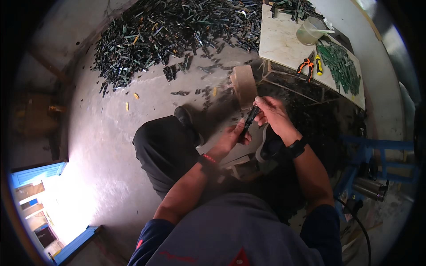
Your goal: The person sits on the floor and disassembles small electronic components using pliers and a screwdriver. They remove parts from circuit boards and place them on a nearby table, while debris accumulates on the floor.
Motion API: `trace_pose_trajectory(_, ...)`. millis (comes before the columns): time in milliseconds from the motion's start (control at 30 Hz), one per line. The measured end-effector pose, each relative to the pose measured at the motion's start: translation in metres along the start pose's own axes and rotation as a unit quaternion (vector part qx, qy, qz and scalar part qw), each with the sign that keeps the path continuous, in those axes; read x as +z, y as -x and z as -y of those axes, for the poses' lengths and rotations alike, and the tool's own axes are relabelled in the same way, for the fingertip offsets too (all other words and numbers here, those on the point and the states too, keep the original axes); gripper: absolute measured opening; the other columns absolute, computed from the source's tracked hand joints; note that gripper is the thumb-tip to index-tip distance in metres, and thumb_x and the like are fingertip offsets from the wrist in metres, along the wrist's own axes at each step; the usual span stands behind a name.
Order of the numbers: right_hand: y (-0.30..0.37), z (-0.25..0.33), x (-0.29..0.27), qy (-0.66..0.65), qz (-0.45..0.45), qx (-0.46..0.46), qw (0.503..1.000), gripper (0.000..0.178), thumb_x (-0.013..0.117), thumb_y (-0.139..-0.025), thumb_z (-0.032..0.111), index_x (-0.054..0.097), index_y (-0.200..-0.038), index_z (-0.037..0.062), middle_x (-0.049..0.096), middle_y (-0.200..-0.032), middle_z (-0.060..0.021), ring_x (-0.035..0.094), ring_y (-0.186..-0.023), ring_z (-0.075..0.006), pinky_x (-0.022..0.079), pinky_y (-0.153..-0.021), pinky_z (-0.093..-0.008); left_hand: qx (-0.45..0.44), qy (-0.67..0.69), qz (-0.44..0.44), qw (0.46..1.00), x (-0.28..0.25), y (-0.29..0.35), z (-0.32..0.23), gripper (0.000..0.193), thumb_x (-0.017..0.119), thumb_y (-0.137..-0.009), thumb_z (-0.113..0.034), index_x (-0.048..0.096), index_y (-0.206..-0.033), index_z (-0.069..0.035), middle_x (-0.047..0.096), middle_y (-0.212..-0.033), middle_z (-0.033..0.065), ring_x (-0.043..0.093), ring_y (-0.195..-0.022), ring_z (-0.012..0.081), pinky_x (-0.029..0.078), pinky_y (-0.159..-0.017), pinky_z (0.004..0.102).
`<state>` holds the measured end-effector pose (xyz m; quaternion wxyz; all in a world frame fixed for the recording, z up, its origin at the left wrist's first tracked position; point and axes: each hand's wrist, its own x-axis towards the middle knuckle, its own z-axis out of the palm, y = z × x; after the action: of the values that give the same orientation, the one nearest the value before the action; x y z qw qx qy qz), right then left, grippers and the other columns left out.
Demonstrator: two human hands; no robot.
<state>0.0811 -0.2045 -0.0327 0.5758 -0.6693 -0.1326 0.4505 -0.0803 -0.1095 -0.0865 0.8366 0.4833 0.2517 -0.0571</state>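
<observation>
"Just right of the frame's middle, what are the hands on?"

"A black piece [251, 116], long and narrow, tilted with its upper end leaning right. The left hand [233, 135] curls round its lower end, and the right hand [276, 116] has thumb and fingertips closed at the upper end."

"Is the right one really gripping?"

"It looks so, though the fingers hide much of the contact (I can't make out what exactly the tips are on)."

"How would you handle this bit well?"

"I'd let the left be the vice: low, firm, thumb along the side. Then the right can make small, even moves in line with the length. Something so slim could, I judge, slip or snap if bent sideways."

"And if fingers won't do?"

"The pliers [306, 67] and the screwdriver [319, 65] lie on the table [280, 39], upper right, beside the green strips [341, 64]."

"Anything to watch?"

"The box [244, 85], just above the hands in the frame; I'd keep the knuckles off it. Don't drop the piece, either. Against the dark pile [168, 35] along the top, it would be hard to spot."
</observation>
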Motion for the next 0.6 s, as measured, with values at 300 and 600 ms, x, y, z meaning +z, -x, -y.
trace_pose_trajectory(300, -0.008, -0.013, -0.006, -0.003, -0.009, 0.026, 1.0, 0.037, 0.06, -0.091, 0.037, 0.061, -0.096, 0.0005, 0.059, -0.075, -0.0034, 0.058, -0.053, -0.0103, 0.048, -0.044, -0.0226, 0.006, -0.033, 0.006, 0.999, -0.001, 0.002, -0.002, 0.067, 0.033, -0.096, -0.057, 0.063, -0.084, 0.002, 0.065, -0.08, 0.0116, 0.062, -0.074, 0.0197, 0.049, -0.077, 0.0329)
trace_pose_trajectory(600, -0.012, -0.019, -0.007, 0.001, -0.021, 0.044, 0.999, 0.039, 0.061, -0.089, 0.041, 0.061, -0.092, 0.0013, 0.054, -0.066, -0.0021, 0.058, -0.05, -0.0103, 0.047, -0.042, -0.0226, 0.012, -0.05, 0.005, 0.999, 0.001, 0.001, -0.003, 0.069, 0.031, -0.096, -0.058, 0.063, -0.084, 0.002, 0.065, -0.08, 0.0114, 0.061, -0.074, 0.0192, 0.048, -0.077, 0.0331)
